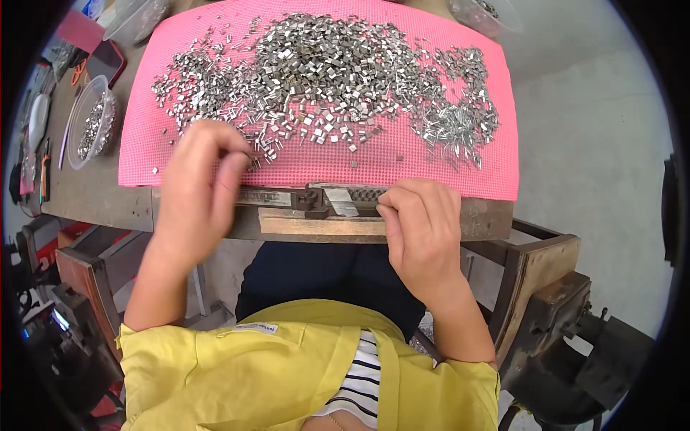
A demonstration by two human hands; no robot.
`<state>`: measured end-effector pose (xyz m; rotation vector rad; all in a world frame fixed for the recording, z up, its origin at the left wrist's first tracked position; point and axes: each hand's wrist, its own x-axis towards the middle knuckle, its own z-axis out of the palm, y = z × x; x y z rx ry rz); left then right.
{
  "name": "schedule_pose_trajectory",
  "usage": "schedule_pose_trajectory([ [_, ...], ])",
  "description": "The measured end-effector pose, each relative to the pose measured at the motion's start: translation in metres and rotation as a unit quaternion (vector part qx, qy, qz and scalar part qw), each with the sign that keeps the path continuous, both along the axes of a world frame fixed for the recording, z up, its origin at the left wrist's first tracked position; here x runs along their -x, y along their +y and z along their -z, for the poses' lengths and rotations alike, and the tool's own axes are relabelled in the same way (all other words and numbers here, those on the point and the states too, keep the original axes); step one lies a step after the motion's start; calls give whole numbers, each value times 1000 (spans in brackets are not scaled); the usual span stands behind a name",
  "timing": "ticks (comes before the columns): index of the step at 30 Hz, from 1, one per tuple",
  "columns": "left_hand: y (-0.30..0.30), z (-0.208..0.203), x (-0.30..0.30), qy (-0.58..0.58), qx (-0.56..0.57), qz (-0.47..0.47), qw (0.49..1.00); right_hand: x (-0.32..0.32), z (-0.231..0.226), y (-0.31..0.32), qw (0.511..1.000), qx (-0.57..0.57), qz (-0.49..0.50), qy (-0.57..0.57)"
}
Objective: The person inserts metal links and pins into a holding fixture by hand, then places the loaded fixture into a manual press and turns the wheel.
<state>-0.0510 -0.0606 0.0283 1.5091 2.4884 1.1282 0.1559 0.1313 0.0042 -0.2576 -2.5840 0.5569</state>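
Note:
My left hand is over the near left part of a pink mesh mat, beside a heap of small silvery metal pieces. Its thumb and curled index finger come together at the heap's edge; what they pinch is too small to make out. My right hand rests at the right end of a dark metal fixture with a toothed strip and a pale flat plate. Its thumb and index finger are pressed together there, and their tips hide anything between them. A wooden strip runs along the fixture's near side.
A clear plastic tub of metal pieces stands left of the mat, near orange-handled scissors and a dark red-edged phone. Another tub sits at the far right. Below the table's right side is a black metal machine part.

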Motion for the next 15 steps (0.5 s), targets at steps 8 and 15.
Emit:
schedule_pose_trajectory([
  [8,31,5,-41,-8,-45,98,994,10,-5,-2,991,-132,-12,-11],
  [15,43,15,-54,17,-39,114,993,13,-13,-6,983,-179,-25,-40],
])
